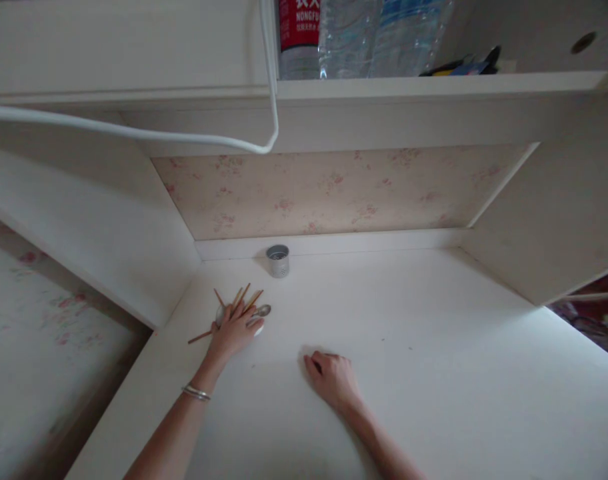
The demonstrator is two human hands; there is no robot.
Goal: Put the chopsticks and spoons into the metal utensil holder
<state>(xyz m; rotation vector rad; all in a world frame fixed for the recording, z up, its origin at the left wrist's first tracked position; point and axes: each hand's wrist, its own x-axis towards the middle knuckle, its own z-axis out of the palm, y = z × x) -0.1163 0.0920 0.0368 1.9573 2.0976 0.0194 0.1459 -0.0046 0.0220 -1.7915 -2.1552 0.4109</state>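
Note:
My left hand (234, 329) lies over a loose pile of utensils on the white tabletop, its fingers spread across them. Several wooden chopsticks (247, 291) poke out past the fingertips, and one more sticks out to the left near the wrist. A metal spoon (263, 311) shows its bowl on the right of the fingers. White pieces are partly visible under the hand; I cannot make out what they are. Farther back stands a perforated grey utensil holder (279, 262), upright. My right hand (333, 379) rests on the table with fingers curled, nothing visible in it.
White panels (544, 220) flank the tabletop (409, 300), with floral wallpaper (309, 193) behind. Overhead, a shelf (434, 85) holds plastic bottles (349, 40) and small dark items. A white cable (184, 137) hangs in front of the shelf.

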